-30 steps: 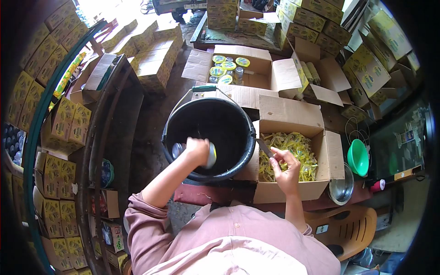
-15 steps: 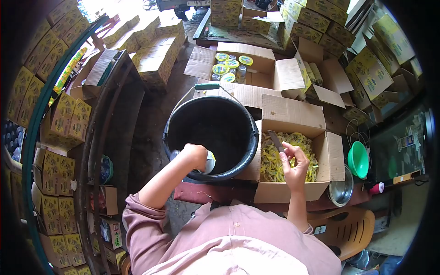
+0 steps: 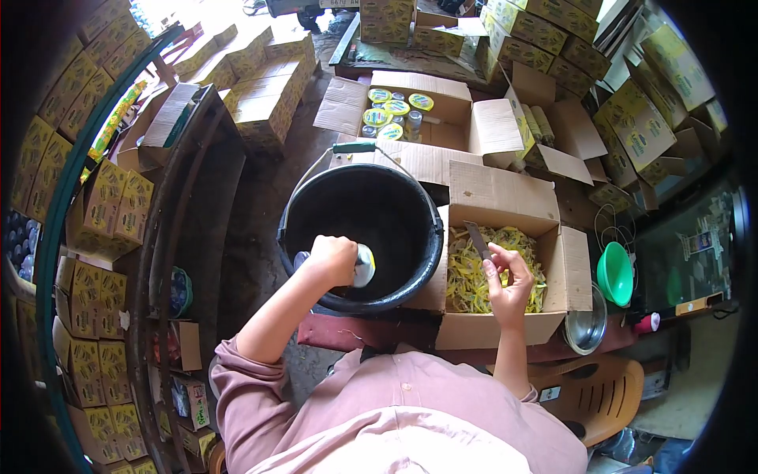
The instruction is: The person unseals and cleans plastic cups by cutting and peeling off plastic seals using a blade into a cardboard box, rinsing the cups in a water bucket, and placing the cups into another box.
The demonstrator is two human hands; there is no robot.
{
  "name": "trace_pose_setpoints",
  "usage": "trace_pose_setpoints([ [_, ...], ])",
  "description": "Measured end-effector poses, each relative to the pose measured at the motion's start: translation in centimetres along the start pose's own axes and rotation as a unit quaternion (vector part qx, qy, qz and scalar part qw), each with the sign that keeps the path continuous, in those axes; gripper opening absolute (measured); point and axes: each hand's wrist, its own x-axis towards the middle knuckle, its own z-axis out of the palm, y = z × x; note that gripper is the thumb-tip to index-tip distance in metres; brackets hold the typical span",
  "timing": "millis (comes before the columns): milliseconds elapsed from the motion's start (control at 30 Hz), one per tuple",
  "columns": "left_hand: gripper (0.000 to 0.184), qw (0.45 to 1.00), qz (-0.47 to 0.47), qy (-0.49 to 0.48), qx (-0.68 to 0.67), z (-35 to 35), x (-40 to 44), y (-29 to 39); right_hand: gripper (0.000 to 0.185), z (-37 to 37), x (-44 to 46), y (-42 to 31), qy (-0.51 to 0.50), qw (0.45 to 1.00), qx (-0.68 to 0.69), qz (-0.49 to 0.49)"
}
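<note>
Shifted inward from the left edge of the open brown cardboard carton point(image 3: 501, 189), the dark flat blade point(image 3: 477, 238) is over uncountable yellow strips point(image 3: 517, 246), pinched in the right hand point(image 3: 509, 278). Inside the round black bucket point(image 3: 371, 188), the closed left hand point(image 3: 333, 261) hides the middle of its silvery container point(image 3: 365, 266), perhaps two. Five yellow-green round lids point(image 3: 390, 131) show in the rear carton point(image 3: 497, 128).
</note>
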Motion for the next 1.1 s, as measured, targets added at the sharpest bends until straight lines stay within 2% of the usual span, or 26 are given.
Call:
trace_pose_setpoints([
  [33,0.044,0.995,0.036,-0.094,0.02,-0.9,-0.6,0.1,0.023,0.0,0.0,-0.1,0.002,1.0,0.001,0.004],
  [67,0.048,0.992,0.033,-0.119,-0.006,-0.4,-0.5,-0.1,0.023,0.0,-0.1,-0.2,0.006,1.0,0.001,0.008],
  [133,0.049,0.996,0.019,-0.089,-0.015,-0.6,-0.4,-0.2,0.023,-0.1,-0.1,-0.2,0.004,1.0,-0.004,0.005],
  [167,0.047,0.999,-0.02,-0.008,-0.03,-0.3,-0.4,0.3,0.023,-0.1,0.0,-0.2,0.003,1.0,-0.006,0.002],
  [267,0.047,0.993,0.033,-0.113,-0.009,-0.1,-0.5,0.1,0.023,-0.1,0.0,-0.2,0.01,1.0,-0.002,0.006],
  [333,0.047,0.999,0.008,-0.037,-0.039,-0.2,-0.6,0.1,0.023,-0.2,-0.1,0.0,0.01,1.0,0.006,0.008],
  [400,0.049,1.0,-0.015,-0.001,-0.001,0.1,-0.4,0.2,0.023,-0.2,-0.2,0.1,0.011,1.0,0.008,0.008],
  [467,0.051,0.992,0.015,-0.12,-0.022,0.5,-0.5,-0.1,0.023,-0.4,-0.2,-0.1,0.012,1.0,0.003,0.006],
  [500,0.051,0.992,0.01,-0.118,-0.04,0.0,-0.5,-0.2,0.023,-0.5,-0.2,0.0,0.014,1.0,0.001,0.004],
  [600,0.052,1.0,-0.011,0.018,-0.023,0.8,-0.1,-0.7,0.024,-0.5,-0.2,0.2,0.019,1.0,0.005,0.004],
  [667,0.055,0.985,-0.009,-0.173,-0.021,0.9,-0.1,-0.3,0.024,-0.5,-0.2,0.2,0.023,1.0,0.013,0.014],
  [700,0.059,0.985,-0.006,-0.172,-0.02,0.1,-0.2,-0.1,0.024,-0.5,-0.2,0.2,0.021,0.999,0.02,0.019],
  [767,0.061,0.991,0.015,-0.092,-0.096,-0.2,-0.5,-0.5,0.023,-0.5,-0.3,0.4,0.017,0.999,0.033,0.028],
  [800,0.062,0.989,0.025,-0.05,-0.134,-0.2,-0.6,-0.9,0.023,-0.4,-0.3,0.6,0.02,0.995,0.081,0.056],
  [867,0.058,0.951,0.076,0.164,-0.25,1.0,0.0,-1.2,0.023,0.0,-0.6,0.8,0.025,0.977,0.178,0.117],
  [967,0.066,0.885,0.093,0.256,-0.377,0.5,0.3,-0.2,0.023,1.0,-0.7,0.9,0.024,0.938,0.284,0.196],
  [1033,0.07,0.813,0.121,0.303,-0.483,0.8,0.5,0.8,0.024,2.0,-0.6,0.8,-0.001,0.96,0.228,0.165],
  [1067,0.074,0.809,0.111,0.316,-0.483,0.8,0.1,1.4,0.024,2.5,-0.4,0.7,-0.012,0.968,0.199,0.15],
  [1100,0.073,0.797,0.106,0.344,-0.485,1.0,0.0,2.1,0.023,2.8,0.0,0.2,-0.02,0.984,0.156,0.084],
])
